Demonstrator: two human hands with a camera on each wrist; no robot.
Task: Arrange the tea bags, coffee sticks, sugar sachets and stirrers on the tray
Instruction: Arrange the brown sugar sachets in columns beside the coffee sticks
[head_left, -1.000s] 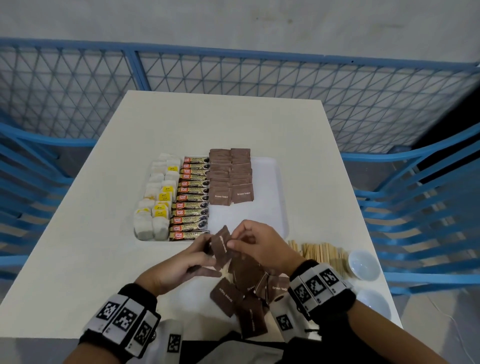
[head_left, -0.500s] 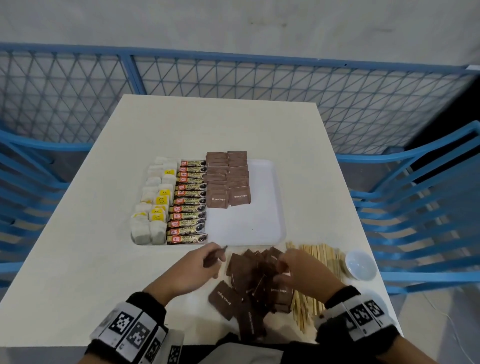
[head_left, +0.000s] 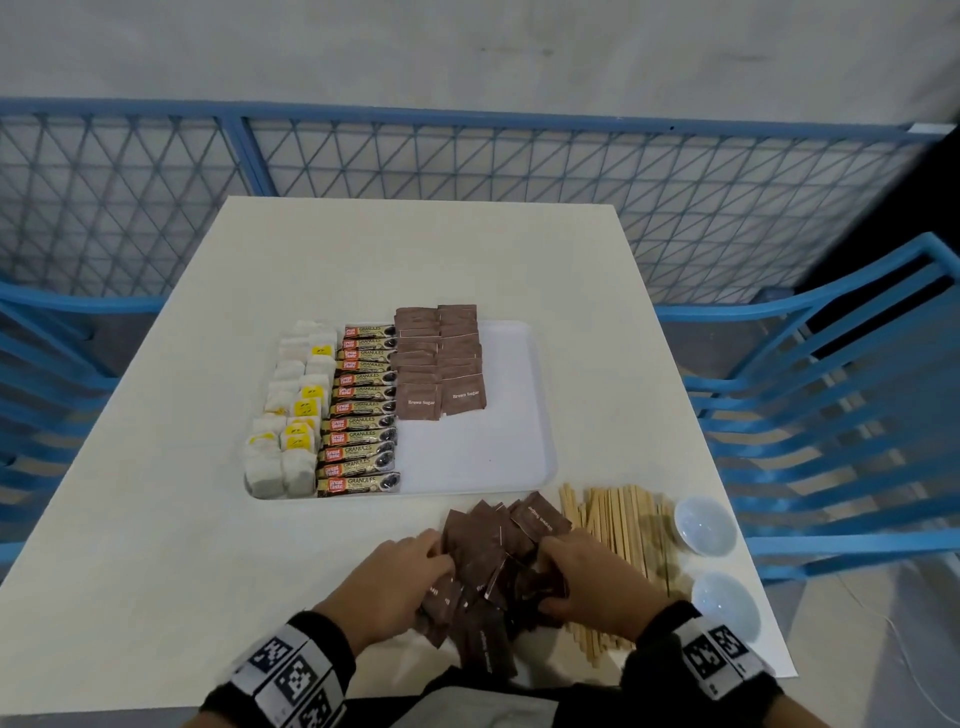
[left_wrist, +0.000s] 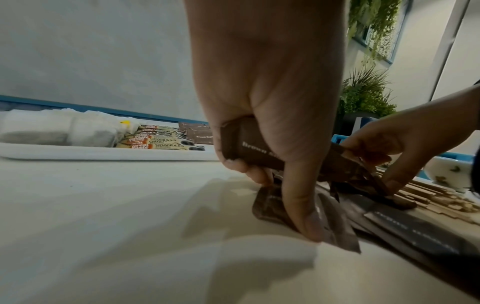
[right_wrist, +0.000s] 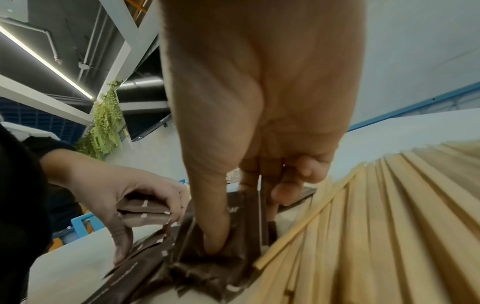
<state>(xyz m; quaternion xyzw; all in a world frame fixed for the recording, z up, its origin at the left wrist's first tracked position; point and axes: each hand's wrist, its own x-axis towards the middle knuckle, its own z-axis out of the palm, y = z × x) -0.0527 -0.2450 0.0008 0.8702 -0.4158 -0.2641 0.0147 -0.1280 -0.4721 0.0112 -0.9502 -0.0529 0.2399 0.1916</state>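
On the white tray (head_left: 511, 441) lie tea bags (head_left: 291, 415) at the left, coffee sticks (head_left: 363, 410) beside them and two rows of brown sugar sachets (head_left: 439, 364). A loose pile of sugar sachets (head_left: 491, 545) lies on the table in front of the tray. My left hand (head_left: 439, 566) reaches into its left side. It grips a few sachets (left_wrist: 249, 146) in its curled fingers while its thumb presses one flat. My right hand (head_left: 545, 577) pinches sachets (right_wrist: 244, 207) at the pile's right side. Wooden stirrers (head_left: 618, 525) lie to the right of the pile.
Two small white bowls (head_left: 705, 525) (head_left: 724, 605) stand right of the stirrers near the table's right edge. The stirrers run under my right hand (right_wrist: 249, 220). Blue chairs (head_left: 831, 415) flank the table and a blue mesh fence (head_left: 467, 166) stands behind it.
A second ago both hands held one sachet up above the pile. They have since dropped into the pile, left hand on its left, right hand on its right, closing on sachets.
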